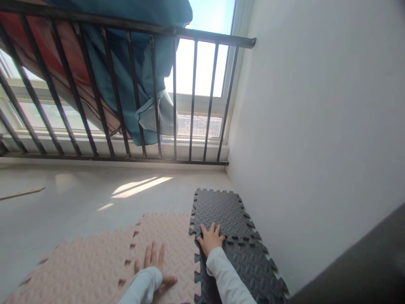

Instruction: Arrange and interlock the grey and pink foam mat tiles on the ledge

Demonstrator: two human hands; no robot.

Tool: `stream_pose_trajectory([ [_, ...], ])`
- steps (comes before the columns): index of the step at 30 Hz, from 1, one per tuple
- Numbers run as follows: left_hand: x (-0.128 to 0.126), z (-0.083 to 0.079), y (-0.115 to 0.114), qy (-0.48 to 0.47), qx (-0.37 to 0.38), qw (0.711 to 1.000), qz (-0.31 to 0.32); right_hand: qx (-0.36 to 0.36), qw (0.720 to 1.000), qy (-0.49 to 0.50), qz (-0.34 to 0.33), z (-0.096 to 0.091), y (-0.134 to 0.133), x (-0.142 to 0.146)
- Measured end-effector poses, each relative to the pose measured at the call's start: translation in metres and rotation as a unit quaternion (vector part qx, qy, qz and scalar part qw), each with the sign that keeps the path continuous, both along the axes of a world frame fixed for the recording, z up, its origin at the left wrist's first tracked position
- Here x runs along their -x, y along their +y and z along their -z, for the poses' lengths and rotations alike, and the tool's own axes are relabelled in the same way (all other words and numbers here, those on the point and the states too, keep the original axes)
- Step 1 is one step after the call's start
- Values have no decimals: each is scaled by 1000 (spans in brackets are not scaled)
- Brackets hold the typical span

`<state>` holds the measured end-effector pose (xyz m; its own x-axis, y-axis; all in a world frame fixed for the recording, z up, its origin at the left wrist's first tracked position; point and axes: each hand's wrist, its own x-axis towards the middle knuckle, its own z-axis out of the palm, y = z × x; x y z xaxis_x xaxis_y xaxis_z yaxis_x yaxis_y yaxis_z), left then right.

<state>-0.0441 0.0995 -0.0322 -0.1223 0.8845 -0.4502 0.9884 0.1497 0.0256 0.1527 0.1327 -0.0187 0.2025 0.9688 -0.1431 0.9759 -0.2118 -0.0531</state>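
My left hand [154,262] lies flat, fingers spread, on a pale pink foam puzzle mat [164,236] on the floor. My right hand [210,240] presses flat on a dark grey foam puzzle mat [221,209], close to the toothed seam where it meets the pink one. Both arms wear white sleeves. Another pink mat tile [79,270] joins on at the left, and a second grey tile [253,266] continues toward me on the right. Neither hand holds anything.
A white wall [316,126] runs close along the right of the grey mats. A black metal railing [142,97] stands before a bright window, with blue and red cloth [133,63] hung over it. A thin wooden stick [22,193] lies on the light floor at left.
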Motion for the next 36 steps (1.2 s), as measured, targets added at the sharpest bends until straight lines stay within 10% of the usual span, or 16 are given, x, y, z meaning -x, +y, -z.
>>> stream_pose_trajectory([
  [16,-3,-8,-4,10,20,1000,-10,4,999,21,-49,-5,61,-23],
  [26,4,36,1,9,-45,999,-17,4,999,12,-46,-4,84,-33],
  [36,8,29,3,-15,-5,1000,-12,14,999,35,-26,-8,97,-36],
])
